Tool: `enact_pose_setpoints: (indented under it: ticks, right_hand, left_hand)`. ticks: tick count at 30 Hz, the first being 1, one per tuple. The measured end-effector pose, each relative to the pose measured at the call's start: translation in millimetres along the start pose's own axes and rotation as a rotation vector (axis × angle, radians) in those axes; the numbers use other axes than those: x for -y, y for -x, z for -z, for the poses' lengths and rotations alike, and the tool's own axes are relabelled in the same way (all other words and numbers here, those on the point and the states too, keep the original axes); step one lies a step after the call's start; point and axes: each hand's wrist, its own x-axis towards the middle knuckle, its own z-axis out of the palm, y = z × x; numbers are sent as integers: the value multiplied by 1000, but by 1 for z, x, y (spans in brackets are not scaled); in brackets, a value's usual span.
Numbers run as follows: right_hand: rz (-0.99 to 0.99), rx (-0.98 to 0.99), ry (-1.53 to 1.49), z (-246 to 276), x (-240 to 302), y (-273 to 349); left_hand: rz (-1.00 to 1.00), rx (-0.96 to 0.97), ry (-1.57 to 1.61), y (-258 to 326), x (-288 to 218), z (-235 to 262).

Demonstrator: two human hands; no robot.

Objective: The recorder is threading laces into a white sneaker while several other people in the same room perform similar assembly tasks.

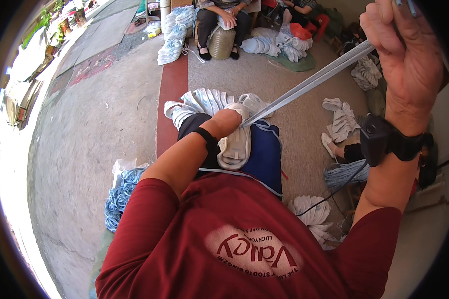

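A white shoe upper (234,152) lies lengthwise on my lap, over a dark blue cloth (265,157). My left hand (226,122) is closed on its far part, and the fingertips are partly hidden. From that spot a pale grey-blue shoelace (314,79) runs taut, in two strands side by side, up to the right. My right hand (404,62), raised high at the upper right, is closed around the lace. Light blue lace ends (411,7) stick out above its fingers. Just beyond my left hand sits a row of nested white uppers (204,101).
Blue laces (122,197) hang in a bundle at my left, and more laces (345,173) lie at right. Stacked uppers (309,212) stand near my right side. Across the floor sit other people, one with hands (228,19) over a ribbed container (221,44).
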Motion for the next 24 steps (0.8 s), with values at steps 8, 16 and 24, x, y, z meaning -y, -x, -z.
enact_pose_setpoints:
  ticks: [8,16,24]
  right_hand:
    - [-11,25,55,-1,-2,4]
    - [-26,53,99,8,-6,10]
    - [-33,108,151,-1,-9,8]
  left_hand:
    - [181,-108,23,13,8,-29]
    - [514,-256,525,19,18,-38]
    - [449,-119,247,17,6,-36]
